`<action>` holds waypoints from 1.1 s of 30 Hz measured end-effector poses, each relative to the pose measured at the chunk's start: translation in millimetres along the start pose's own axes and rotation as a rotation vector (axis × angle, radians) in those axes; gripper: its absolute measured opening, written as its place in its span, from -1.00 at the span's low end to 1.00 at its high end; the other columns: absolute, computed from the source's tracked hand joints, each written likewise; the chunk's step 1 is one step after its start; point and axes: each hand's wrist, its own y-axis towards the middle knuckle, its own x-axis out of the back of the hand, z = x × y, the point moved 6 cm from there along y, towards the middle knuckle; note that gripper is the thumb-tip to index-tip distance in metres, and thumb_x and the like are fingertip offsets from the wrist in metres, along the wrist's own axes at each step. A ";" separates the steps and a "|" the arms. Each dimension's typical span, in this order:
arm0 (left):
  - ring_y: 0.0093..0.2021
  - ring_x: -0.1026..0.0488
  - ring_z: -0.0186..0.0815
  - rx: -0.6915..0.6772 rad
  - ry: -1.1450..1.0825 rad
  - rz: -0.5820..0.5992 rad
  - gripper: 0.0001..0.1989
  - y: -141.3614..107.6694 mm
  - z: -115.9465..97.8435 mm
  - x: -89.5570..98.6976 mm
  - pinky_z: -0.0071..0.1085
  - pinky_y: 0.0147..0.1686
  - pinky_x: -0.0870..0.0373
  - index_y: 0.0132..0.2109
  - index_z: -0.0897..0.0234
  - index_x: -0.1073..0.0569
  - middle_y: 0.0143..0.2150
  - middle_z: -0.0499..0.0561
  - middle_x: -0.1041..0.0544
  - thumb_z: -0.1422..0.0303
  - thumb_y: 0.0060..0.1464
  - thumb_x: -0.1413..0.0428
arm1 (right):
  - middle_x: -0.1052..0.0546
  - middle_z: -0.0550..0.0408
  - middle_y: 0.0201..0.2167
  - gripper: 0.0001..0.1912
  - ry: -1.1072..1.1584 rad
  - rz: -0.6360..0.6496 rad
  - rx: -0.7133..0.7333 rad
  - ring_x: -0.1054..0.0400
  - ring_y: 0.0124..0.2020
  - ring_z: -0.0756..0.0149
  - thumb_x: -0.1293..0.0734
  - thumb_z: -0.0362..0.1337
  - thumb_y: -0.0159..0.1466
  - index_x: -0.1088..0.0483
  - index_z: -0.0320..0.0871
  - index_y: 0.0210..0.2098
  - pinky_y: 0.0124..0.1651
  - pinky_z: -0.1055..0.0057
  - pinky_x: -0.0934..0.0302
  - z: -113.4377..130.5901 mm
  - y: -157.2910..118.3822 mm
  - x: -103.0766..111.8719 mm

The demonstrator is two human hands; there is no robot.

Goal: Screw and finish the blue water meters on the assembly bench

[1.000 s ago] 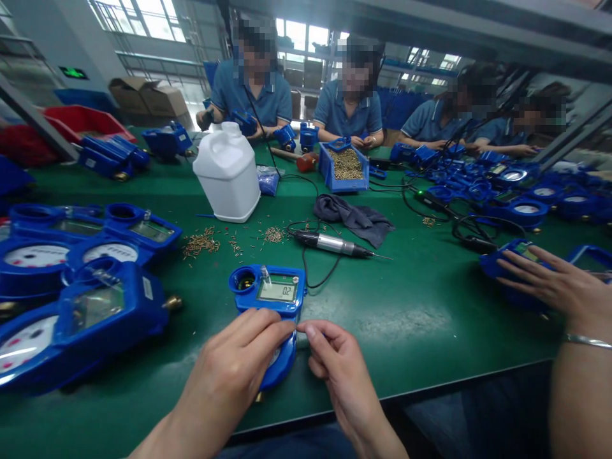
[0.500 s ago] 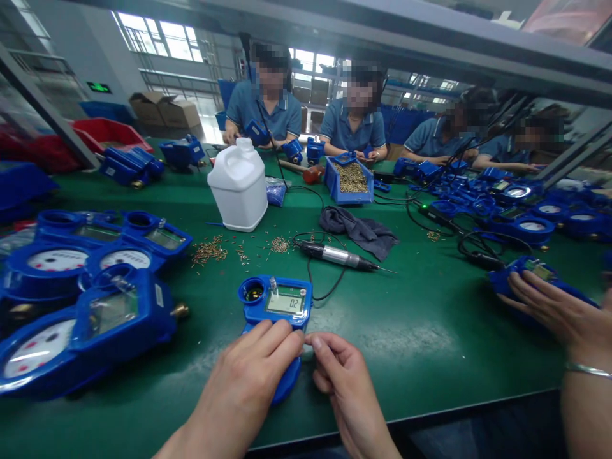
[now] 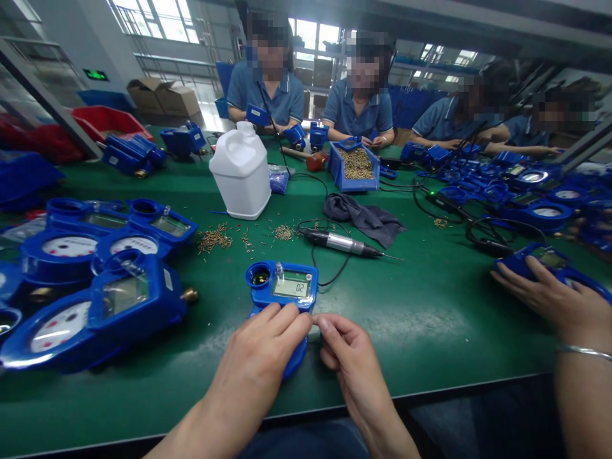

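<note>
A blue water meter lies on the green bench in front of me, its small display reading 0.2. My left hand is laid over its lower half with the fingers curled round it, hiding the dial. At the meter's right side, my right hand is closed in a pinch, thumb against forefinger, close to the left fingertips. What sits in that pinch is too small to make out. Beyond the meter lies an electric screwdriver with its bit pointing right.
Several blue meters stand at left. Loose screws, a white jug, a screw bin and a dark cloth lie farther back. A co-worker's hand rests on another meter at right. Several people sit opposite.
The view has shifted slightly, so the bench appears a little higher and farther right. Both my hands keep their places at the meter. The co-worker's hand at right has moved on its meter.
</note>
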 end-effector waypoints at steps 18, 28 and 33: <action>-0.21 -0.33 -0.44 0.039 -0.190 -0.368 -0.77 -16.5 5.1 13.6 -0.54 -0.13 -0.25 -0.08 0.32 -0.31 -0.23 -0.02 -0.38 0.66 0.17 0.05 | -0.40 0.17 -0.51 -0.93 -0.824 0.141 0.563 -0.16 -0.55 0.50 -0.41 -0.35 0.18 -0.56 -0.14 -0.32 -0.49 0.52 -0.01 64.7 4.1 -14.8; 0.22 -0.14 0.00 0.542 -0.163 -0.455 -0.59 -54.9 10.0 -2.3 0.06 0.04 -0.29 0.19 0.17 -0.12 0.24 0.24 -0.11 0.34 0.22 0.05 | -0.44 0.07 -0.50 -0.74 -0.694 -0.036 0.399 -0.25 -0.50 0.38 -0.38 -0.09 0.19 -0.57 -0.15 -0.35 -0.48 0.49 -0.05 84.9 44.8 7.3; 0.20 -0.26 -0.14 0.599 -0.415 -0.430 -0.61 -59.0 28.6 -25.2 -0.19 0.00 -0.42 0.20 0.15 -0.17 0.25 0.20 -0.13 0.40 0.24 0.15 | -0.17 0.22 -0.75 -0.37 -0.604 0.055 0.216 0.06 -0.70 0.49 -0.22 0.19 0.20 -0.55 -0.30 -0.27 -0.63 0.52 0.17 66.8 91.3 -3.5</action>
